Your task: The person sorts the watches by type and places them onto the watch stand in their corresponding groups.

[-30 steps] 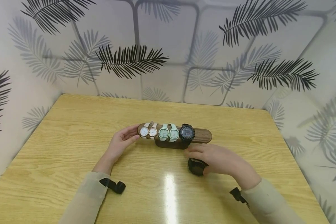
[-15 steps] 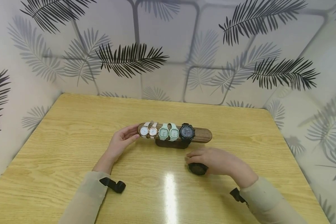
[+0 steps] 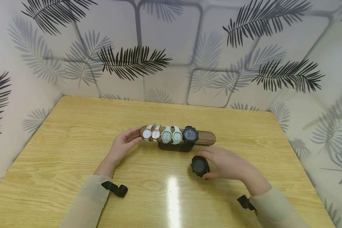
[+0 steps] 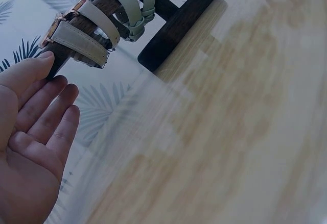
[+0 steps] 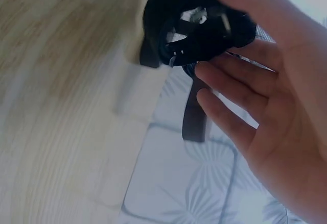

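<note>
A dark wooden watch stand (image 3: 206,138) stands on the table, its bar carrying several watches. My left hand (image 3: 122,144) pinches the bar's left end between thumb and fingers. Nearest that hand are two white-strapped watches (image 3: 147,133) with round dials. Beside them sit two mint-green watches (image 3: 167,135) with squarish faces, then a black chunky watch (image 3: 190,135). My right hand (image 3: 226,163) grips another black watch (image 3: 199,166) in front of the stand, its face turned toward the head camera. In the right wrist view that watch's strap (image 5: 191,50) forms a closed loop.
The stand's right end is bare wood. A light wood-grain table (image 3: 102,117) lies beneath everything, with a bright glare streak near its front. Behind rises a leaf-patterned wall (image 3: 171,41). Black camera mounts (image 3: 118,189) sit at both sleeves.
My right hand has turned the black watch, so its face now shows more fully, and the hand has opened out slightly to the right of it. My left hand and the stand have stayed put.
</note>
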Motion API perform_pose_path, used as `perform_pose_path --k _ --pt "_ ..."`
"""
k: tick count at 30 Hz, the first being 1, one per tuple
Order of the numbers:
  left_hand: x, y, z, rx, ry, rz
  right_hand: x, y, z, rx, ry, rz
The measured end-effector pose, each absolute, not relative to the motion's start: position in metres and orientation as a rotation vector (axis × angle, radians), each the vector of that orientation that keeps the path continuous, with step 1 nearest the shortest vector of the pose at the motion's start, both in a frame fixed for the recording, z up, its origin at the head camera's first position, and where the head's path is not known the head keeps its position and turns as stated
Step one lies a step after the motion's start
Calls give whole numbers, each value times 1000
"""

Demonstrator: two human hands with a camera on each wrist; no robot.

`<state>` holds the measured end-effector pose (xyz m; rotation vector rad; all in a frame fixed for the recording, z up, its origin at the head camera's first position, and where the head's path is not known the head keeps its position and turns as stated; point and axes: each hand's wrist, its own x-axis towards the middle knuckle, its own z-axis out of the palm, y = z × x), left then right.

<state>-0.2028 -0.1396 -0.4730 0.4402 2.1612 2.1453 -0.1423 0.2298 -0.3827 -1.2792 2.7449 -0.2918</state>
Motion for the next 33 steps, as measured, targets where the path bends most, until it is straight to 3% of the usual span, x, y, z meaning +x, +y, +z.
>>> perform_pose_path --k 10,18,33 --pt "-203 -139 -473 442 2169 2150 -136 263 -373 -1014 2886 -678" --pt "-204 -139 -473 433 2170 2144 -137 287 -367 -842 3031 -720" --pt "-200 -139 -474 444 2162 2157 -168 290 -399 -773 3048 -753"
